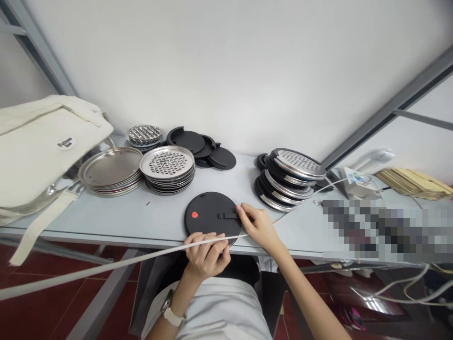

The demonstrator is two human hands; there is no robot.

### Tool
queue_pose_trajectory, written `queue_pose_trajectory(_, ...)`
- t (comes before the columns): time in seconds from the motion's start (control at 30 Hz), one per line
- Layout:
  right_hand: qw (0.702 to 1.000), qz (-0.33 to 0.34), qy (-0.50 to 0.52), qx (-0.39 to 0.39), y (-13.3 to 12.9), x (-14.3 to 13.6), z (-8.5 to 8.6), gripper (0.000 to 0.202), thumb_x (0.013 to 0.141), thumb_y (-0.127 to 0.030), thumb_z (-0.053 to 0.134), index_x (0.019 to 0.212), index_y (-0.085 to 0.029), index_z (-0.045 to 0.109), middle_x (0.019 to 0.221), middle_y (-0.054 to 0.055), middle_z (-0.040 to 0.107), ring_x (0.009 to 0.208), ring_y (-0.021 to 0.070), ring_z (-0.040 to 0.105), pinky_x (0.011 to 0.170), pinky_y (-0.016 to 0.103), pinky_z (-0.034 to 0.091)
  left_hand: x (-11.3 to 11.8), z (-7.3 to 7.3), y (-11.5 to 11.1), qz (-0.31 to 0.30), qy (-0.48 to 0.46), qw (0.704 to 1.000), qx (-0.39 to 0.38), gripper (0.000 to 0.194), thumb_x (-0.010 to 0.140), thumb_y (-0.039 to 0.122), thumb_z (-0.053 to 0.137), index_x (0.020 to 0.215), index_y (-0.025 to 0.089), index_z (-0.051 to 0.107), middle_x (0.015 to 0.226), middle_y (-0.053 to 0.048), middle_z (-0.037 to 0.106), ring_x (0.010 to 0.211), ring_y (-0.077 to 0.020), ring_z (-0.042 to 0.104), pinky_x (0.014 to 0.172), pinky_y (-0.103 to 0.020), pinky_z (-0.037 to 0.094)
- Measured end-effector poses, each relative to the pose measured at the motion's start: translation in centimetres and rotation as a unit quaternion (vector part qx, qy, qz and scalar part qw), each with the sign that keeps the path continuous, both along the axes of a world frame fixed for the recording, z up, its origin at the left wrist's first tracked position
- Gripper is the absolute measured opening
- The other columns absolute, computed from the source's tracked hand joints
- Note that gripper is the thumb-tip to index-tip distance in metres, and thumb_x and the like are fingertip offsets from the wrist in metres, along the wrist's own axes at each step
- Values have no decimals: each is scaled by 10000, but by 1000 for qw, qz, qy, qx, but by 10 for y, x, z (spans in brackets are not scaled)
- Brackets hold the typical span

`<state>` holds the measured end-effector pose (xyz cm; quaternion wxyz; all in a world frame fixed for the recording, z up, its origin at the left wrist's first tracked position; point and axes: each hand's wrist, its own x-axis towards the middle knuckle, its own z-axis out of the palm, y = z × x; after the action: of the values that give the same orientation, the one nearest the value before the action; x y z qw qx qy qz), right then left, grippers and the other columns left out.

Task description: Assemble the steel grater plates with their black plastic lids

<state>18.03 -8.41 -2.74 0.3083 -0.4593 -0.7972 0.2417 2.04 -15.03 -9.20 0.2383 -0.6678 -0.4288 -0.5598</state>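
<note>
A black round disc (212, 212) lies at the table's front edge, with a red round sticker (194, 215) and a narrow black tab (228, 216) on its face. My left hand (205, 255) grips the disc's near rim, fingers bent over the top. At the right rim, beside the tab's outer end, my right hand (258, 226) is closed on the disc with its fingers pinched. A thin edge of another layer shows under the near rim; what it is stays mostly hidden. A white cable (141, 257) runs in front of my left fingers.
Behind stand stacks of metal grater plates (168, 163), plain metal discs (111, 167) and loose black discs (191, 141). Black-and-metal assemblies (290, 177) are piled at right. A cream bag (42, 146) covers the left end. Yellowish envelopes (414, 183) lie far right, near a pixelated patch.
</note>
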Motion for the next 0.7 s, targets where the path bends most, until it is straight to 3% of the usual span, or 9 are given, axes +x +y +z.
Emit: queue_pose_trajectory(0.7, 1000, 3, -3, -4, 0, 0, 0, 364, 959, -349, 363, 633, -208, 279, 541, -61, 264, 486, 98, 280, 513, 252, 258, 0, 0, 0, 4, 1, 1000, -8, 47, 739, 211, 616, 775, 235, 637, 729, 26, 704, 696, -144, 625, 821, -331, 395)
